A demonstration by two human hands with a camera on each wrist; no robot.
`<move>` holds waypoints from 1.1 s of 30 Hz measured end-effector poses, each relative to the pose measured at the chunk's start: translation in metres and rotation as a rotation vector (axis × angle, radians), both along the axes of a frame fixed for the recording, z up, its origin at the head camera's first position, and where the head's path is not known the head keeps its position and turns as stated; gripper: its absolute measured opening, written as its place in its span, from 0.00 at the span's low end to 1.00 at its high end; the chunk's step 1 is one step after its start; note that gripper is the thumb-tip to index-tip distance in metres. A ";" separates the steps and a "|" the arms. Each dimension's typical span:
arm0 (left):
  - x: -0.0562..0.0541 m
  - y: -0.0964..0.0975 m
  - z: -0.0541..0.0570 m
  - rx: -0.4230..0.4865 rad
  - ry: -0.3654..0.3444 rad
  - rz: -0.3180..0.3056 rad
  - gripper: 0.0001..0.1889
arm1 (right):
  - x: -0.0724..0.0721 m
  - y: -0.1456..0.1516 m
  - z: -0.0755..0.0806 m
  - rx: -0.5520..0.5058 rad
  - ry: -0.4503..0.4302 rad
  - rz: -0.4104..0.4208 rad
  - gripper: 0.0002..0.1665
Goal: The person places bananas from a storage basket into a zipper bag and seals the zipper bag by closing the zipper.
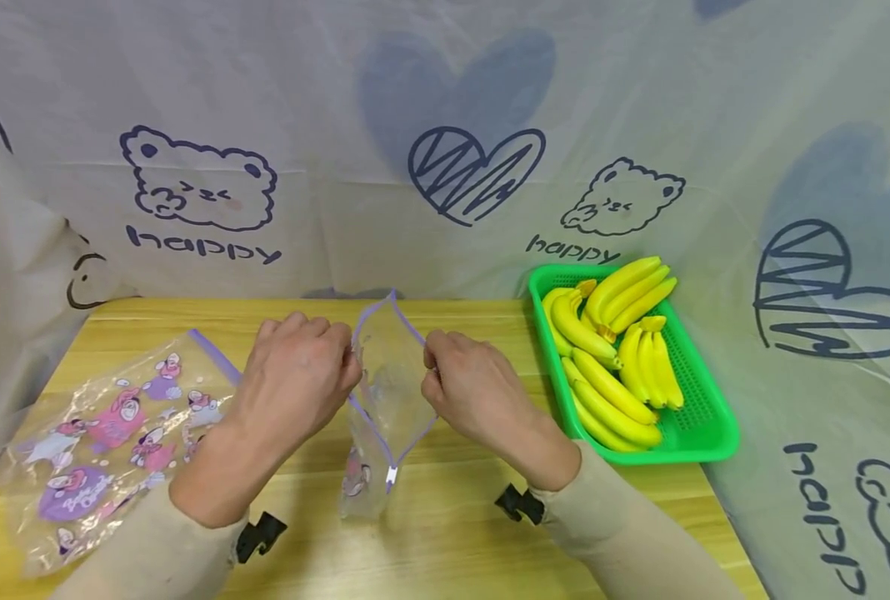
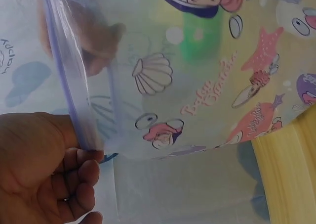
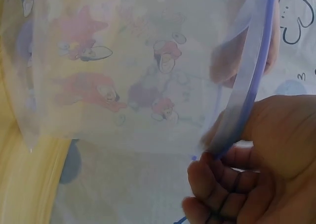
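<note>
Between my hands a clear zip bag (image 1: pixel 396 392) with a purple-edged mouth is held upright, its mouth spread into a diamond. My left hand (image 1: pixel 295 375) pinches one side of the rim; in the left wrist view thumb and fingers grip the purple zip strip (image 2: pixel 74 80). On the opposite side my right hand (image 1: pixel 482 392) pinches the rim, and the right wrist view shows its fingertips on the strip. A white slider (image 1: pixel 392 475) sits at the near corner of the mouth. Pink and purple cartoon prints cover the bag, and I see nothing inside it.
A second printed zip bag (image 1: pixel 107 442) lies flat on the wooden table (image 1: pixel 445 542) at left. To the right stands a green plastic basket (image 1: pixel 703 425) holding several bunches of yellow bananas (image 1: pixel 613 392). A printed cloth (image 1: pixel 340 108) hangs behind the table.
</note>
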State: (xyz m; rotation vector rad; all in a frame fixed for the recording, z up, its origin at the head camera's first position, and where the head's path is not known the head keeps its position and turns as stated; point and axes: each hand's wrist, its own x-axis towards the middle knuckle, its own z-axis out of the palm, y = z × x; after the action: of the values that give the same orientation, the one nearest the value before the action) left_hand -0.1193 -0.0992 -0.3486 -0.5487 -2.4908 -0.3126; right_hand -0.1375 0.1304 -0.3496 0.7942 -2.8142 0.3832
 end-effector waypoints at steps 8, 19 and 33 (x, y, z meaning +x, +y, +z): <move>0.001 -0.005 0.006 0.013 -0.076 0.041 0.13 | -0.003 0.004 -0.001 0.023 -0.087 -0.107 0.01; 0.000 0.009 0.003 0.052 -0.057 0.022 0.11 | 0.008 -0.008 -0.001 -0.112 0.024 -0.026 0.07; 0.000 0.010 0.003 0.060 -0.131 0.033 0.09 | 0.013 -0.003 -0.003 -0.179 0.072 0.000 0.17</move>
State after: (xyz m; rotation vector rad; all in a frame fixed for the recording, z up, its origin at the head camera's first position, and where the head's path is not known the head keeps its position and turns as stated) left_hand -0.1190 -0.0893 -0.3454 -0.4757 -2.6039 -0.4206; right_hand -0.1242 0.1275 -0.3522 0.7532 -2.6675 0.5845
